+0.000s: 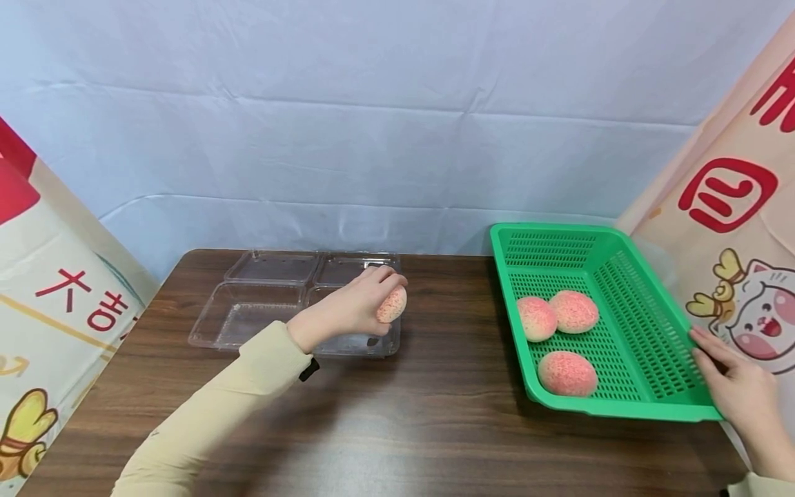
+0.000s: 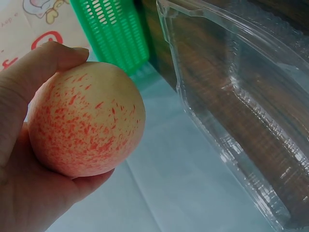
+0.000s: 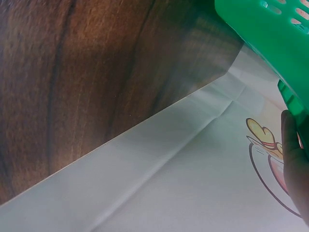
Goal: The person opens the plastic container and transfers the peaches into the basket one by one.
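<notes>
My left hand (image 1: 355, 304) holds a pink-speckled, pale peach (image 1: 393, 304) above the clear plastic tray (image 1: 245, 342). Close up in the left wrist view, thumb and fingers curl round the peach (image 2: 89, 121), and the clear tray (image 2: 219, 140) lies apart from it. Three more pinkish peaches, among them a front one (image 1: 568, 374), lie toward the left side of a green slotted basket (image 1: 627, 408). At the basket's right rim, my right hand (image 1: 742, 386) grips the edge. Only part of that hand (image 3: 295, 169) shows in the right wrist view, against the green wall.
A dark wood-grain table (image 1: 447, 428) carries the tray and the basket. Behind it hangs a pale cloth (image 1: 373, 138). Printed panels stand at the left (image 1: 74, 290) and right (image 1: 733, 228). The tray is divided into several compartments.
</notes>
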A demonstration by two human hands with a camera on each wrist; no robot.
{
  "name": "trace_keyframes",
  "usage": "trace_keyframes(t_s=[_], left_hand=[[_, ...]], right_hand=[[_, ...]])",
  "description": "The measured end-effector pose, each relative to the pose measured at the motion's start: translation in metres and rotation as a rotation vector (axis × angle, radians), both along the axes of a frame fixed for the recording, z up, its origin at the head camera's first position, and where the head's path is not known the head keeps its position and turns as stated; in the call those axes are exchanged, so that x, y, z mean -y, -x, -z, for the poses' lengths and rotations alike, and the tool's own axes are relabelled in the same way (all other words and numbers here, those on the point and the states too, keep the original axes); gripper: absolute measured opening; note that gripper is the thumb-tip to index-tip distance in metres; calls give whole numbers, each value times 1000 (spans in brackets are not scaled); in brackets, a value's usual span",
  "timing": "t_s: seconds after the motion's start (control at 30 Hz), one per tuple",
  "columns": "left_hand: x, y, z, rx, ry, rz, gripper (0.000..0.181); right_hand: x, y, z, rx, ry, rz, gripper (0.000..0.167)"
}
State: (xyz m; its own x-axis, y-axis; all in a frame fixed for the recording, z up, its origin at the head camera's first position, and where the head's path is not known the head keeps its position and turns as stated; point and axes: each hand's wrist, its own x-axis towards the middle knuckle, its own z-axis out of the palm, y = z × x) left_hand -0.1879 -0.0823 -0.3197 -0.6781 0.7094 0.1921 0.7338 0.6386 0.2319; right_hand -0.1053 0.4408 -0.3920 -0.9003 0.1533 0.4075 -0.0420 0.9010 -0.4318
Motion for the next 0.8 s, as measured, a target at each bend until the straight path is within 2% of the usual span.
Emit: trace_keyframes(t_s=[0.23, 0.8], left_hand=[[-7, 1, -1, -25, 0, 7, 65], [-20, 0, -4, 10, 4, 28, 65]], right_hand=[[0, 0, 0, -2, 1, -7, 36], [1, -1, 1, 7, -11, -2, 37]])
